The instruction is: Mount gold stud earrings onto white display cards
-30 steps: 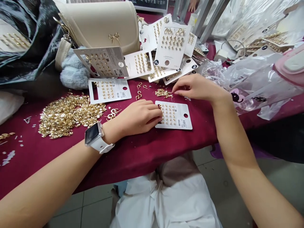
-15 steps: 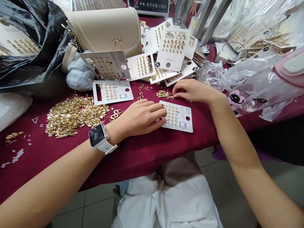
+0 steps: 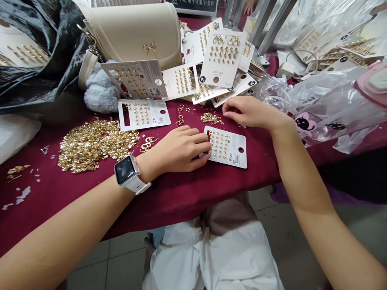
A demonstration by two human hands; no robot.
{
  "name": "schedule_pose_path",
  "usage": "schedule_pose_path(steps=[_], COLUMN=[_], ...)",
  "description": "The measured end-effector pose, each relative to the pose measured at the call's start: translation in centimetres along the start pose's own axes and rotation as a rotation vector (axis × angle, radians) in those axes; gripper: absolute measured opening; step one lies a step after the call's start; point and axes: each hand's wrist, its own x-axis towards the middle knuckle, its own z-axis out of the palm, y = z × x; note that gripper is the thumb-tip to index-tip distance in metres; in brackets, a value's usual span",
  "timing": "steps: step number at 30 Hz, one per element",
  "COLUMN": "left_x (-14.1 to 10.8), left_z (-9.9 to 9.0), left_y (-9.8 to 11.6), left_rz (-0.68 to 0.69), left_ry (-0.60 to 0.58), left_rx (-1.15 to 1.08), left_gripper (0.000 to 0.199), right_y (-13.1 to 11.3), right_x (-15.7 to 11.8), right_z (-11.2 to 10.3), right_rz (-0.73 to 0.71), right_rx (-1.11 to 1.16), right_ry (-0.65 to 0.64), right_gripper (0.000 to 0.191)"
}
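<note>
My left hand (image 3: 184,150), with a watch (image 3: 126,171) on its wrist, grips the left edge of a white earring card (image 3: 231,149). Rows of gold earring backs show on this card, and its left end is hidden under my fingers. Just right of a small pile of gold earring backs (image 3: 211,117), my right hand (image 3: 246,111) is closed, thumb and fingertips together; whatever they pinch is too small to make out. Gold hoop earrings (image 3: 148,144) lie behind my left wrist, and a second earring card (image 3: 145,114) rests farther back.
A large heap of gold earring backs (image 3: 96,145) spreads on the left of the red cloth (image 3: 181,197). Behind stand a cream handbag (image 3: 133,34) with a grey pompom (image 3: 101,94) and several stacked earring cards (image 3: 222,58). Clear plastic bags (image 3: 326,88) crowd the right.
My right hand has drawn slightly right, away from the small pile of earring backs. My left hand stays on the card. The view has shifted a little.
</note>
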Motion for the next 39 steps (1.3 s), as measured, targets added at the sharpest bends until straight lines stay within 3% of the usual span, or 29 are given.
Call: schedule_pose_path(steps=[5,12,19,23,30,34,39], left_x=[0.0,0.0,0.1,0.1,0.3,0.3,0.3], left_z=[0.0,0.2,0.4,0.7,1.6,1.6,1.5], left_y=[0.0,0.0,-0.1,0.0,0.4,0.4,0.3], left_rz=[0.004,0.007,-0.041,-0.063,-0.071,-0.061,-0.067], left_ry=[0.001,0.000,0.014,0.040,0.091,0.096,0.072], left_rx=[0.009,-0.011,-0.084,-0.141,-0.171,-0.208,-0.235], left_gripper=[0.027,0.026,0.028,0.027,0.025,0.023,0.020], right_y=[-0.6,-1.2,-3.4,-6.0,-9.3,-9.4,-9.0], right_x=[-0.1,-0.3,-0.5,-1.3,-5.0,-5.8,-5.8], right_z=[-0.2,-0.5,-0.6,-0.4,2.9,5.1,5.8], right_rz=[0.036,0.090,-0.026,-0.099,-0.220,-0.155,-0.104], right_rx=[-0.028,0.018,0.134,0.176,0.127,0.140,0.090], right_ry=[0.156,0.131,0.103,0.199,0.499,0.570,0.622], right_gripper=[0.018,0.024,0.014,0.013,0.015,0.015,0.015])
